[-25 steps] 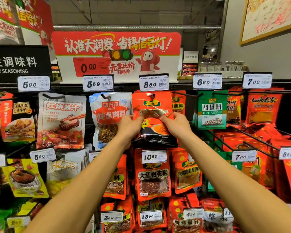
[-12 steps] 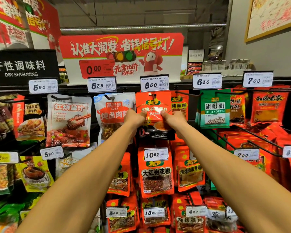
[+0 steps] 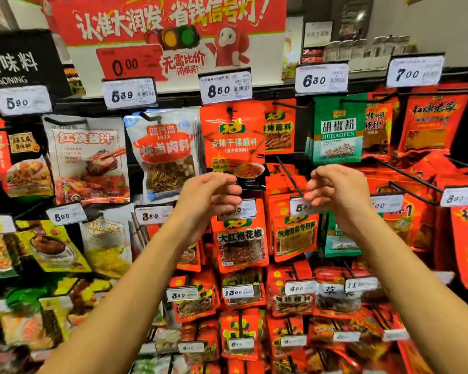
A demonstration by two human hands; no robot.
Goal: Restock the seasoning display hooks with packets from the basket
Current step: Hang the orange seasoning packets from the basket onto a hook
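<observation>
Left hand: the left hand (image 3: 210, 194) is held up in front of the display, fingers loosely curled, nothing seen between them; its fingertips overlap the dark bottom edge of the red packet in view, contact cannot be told.
Right hand: the right hand (image 3: 335, 188) is raised at the same height, fingers loosely curled and empty, well apart from the left hand, in front of a white price tag.
Red packet: an orange-red seasoning packet (image 3: 233, 141) is seen hanging upright on a hook (image 3: 230, 111) in the top row, just below the price tag marked 8.50 (image 3: 226, 87); a bowl of red powder is printed near its lower edge.
Same hook: whether more packets hang behind it cannot be told.
Left neighbour: a stack of white-and-blue packets (image 3: 165, 152) is hung on the next hook, under the tag 5.89.
Right neighbours: an orange packet (image 3: 278, 128) is partly hidden behind the red packet; further right a stack of green pepper packets (image 3: 337, 130) is hung under the tag 6.80.
Row below: a red packet with a clear window of dark flakes (image 3: 239, 241) is hung directly beneath the hands.
Bare hook: a black hook (image 3: 288, 175) is seen jutting out between the two hands, nothing on its visible length.
Top edge of display: a red-and-white promotional sign (image 3: 170, 31) is mounted above the tags.
</observation>
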